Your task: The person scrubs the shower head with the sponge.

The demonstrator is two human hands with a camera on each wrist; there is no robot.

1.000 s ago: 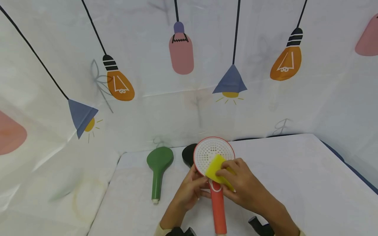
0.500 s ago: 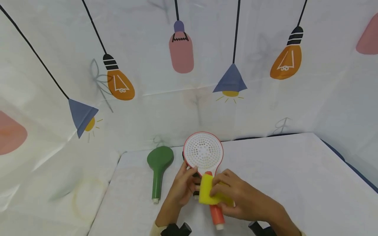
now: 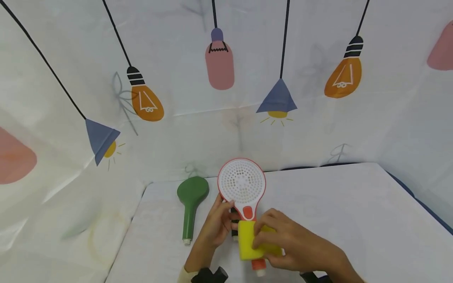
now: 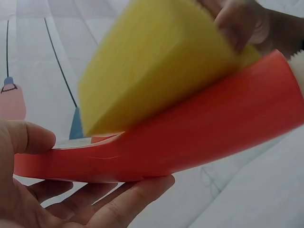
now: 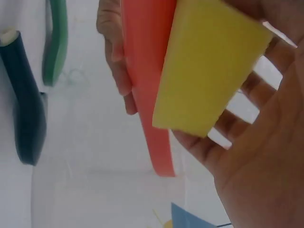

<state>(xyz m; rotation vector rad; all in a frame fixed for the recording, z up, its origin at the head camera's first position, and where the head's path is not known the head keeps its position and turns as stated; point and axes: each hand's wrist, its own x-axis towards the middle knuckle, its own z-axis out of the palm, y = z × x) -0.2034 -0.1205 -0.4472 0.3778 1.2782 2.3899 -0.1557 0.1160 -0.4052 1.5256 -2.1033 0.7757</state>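
Observation:
A red shower head [image 3: 242,181] with a white perforated face is held up above the table, its handle pointing toward me. My left hand [image 3: 218,223] grips it where head and handle join; in the left wrist view the thumb lies on top and the fingers underneath. My right hand [image 3: 288,239] pinches a yellow sponge [image 3: 246,240], which lies against the upper side of the red handle [image 4: 223,123] and hides much of it in the head view. In the right wrist view the sponge [image 5: 209,66] sits between thumb and fingers, alongside the handle.
A green shower head [image 3: 192,190] lies on the white table [image 3: 336,212] to the left. A dark one [image 5: 26,104] lies beside it, mostly hidden in the head view behind my left hand and the red one. A white sheet printed with lamps [image 3: 177,137] hangs behind.
The sponge has moved from the white perforated face down along the handle in my right hand. The red shower head has shifted left and its handle end looks more foreshortened.

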